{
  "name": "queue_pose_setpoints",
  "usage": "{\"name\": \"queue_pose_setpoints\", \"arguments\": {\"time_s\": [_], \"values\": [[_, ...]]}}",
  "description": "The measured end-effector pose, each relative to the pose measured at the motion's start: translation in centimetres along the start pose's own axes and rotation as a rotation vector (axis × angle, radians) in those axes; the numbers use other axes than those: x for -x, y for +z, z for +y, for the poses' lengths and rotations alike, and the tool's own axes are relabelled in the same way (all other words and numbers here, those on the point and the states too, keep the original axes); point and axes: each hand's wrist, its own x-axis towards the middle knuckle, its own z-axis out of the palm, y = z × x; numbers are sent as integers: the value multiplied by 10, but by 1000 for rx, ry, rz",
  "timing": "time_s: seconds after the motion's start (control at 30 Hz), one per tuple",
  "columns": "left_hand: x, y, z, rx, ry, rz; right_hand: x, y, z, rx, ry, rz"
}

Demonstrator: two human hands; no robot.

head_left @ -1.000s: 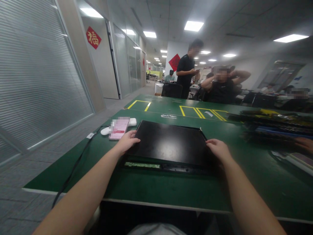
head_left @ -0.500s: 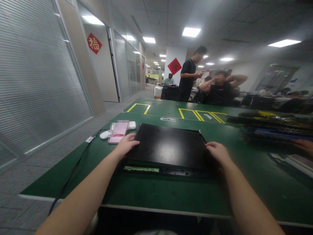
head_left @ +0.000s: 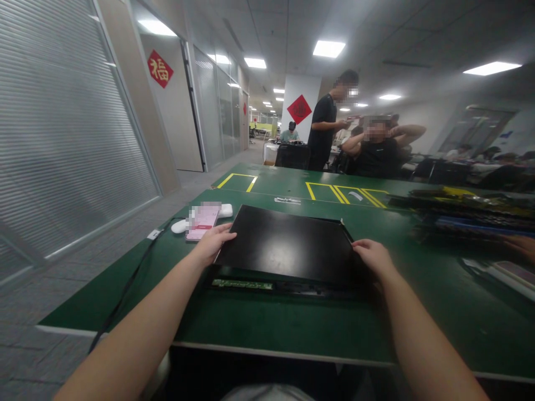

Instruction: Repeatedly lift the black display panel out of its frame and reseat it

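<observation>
My left hand (head_left: 214,244) grips the left edge of a black display panel (head_left: 288,239), thumb on its top face. At the panel's right edge, my right hand (head_left: 373,257) pinches the rim, its lower fingers partly hidden. The panel has a dark, glossy face and tilts slightly, its near edge raised. Just below that edge lies a dark strip (head_left: 309,290) with a narrow green circuit board (head_left: 242,284) at its left. What lies beneath the panel is hidden.
A pink-screened phone (head_left: 203,223) and a white mouse (head_left: 179,226) lie left on the green table (head_left: 267,328). A black cable (head_left: 134,273) hangs over the left edge. Stacked dark parts (head_left: 463,214) and another person's hand (head_left: 520,245) are at right. People stand and sit beyond.
The panel's near edge has risen slightly, leaving a wider gap above the circuit board. Both hands keep their hold at the sides. The view has shifted a little.
</observation>
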Motion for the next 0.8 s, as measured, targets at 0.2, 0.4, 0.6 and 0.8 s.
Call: {"name": "queue_pose_setpoints", "arguments": {"time_s": [0.2,0.4,0.6,0.8], "values": [[4,3,1,-72,57,6,-1,0,0,-11,8,5],[2,0,-1,-109,123,16,0,-2,-1,-25,31,2],[0,-3,-2,-319,224,131,-1,-2,-1,-55,47,8],[-5,-6,-5,-517,278,155,0,-1,-1,-106,51,38]]}}
